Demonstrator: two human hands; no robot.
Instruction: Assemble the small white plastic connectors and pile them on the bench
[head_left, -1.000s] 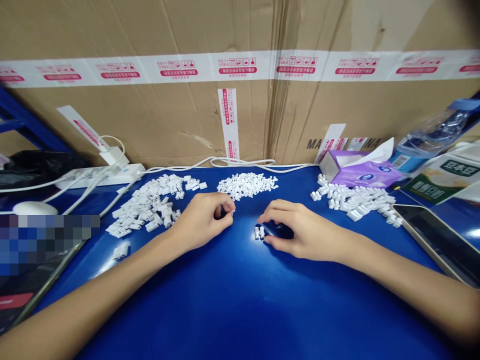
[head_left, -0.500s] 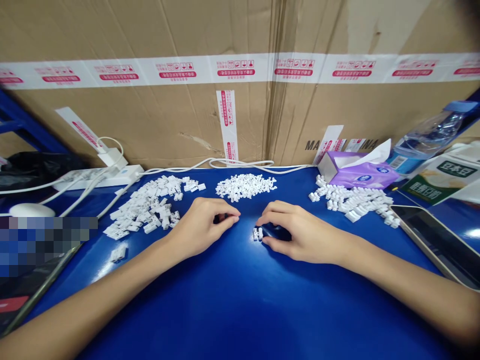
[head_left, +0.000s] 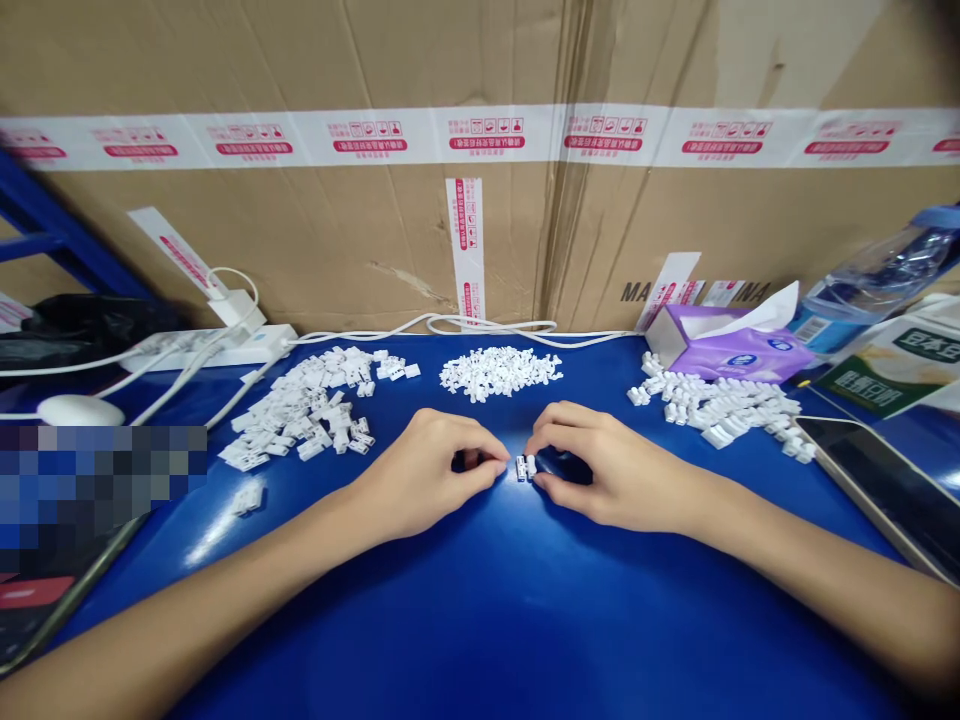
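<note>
A small white plastic piece (head_left: 526, 467) rests on the blue tabletop (head_left: 480, 610) between my hands. My right hand (head_left: 592, 465) has its thumb and fingers closed on the right side of this piece. Just left of it, my left hand (head_left: 442, 468) is pinched; whatever its fingertips hold is too small to make out. Flat white pieces lie in a pile (head_left: 307, 405) at the left, tiny white parts form a heap (head_left: 499, 372) in the middle, and rounded white pieces are in a pile (head_left: 720, 400) at the right.
A power strip (head_left: 214, 347) with white cables stands at the back left. A purple tissue pack (head_left: 731, 345), a plastic bottle (head_left: 870, 280), a carton (head_left: 892, 360) and a phone (head_left: 885, 490) are at the right. A cardboard box (head_left: 337, 240) borders the back.
My left hand has moved right, toward the white piece and my right hand. The whole view has shifted slightly.
</note>
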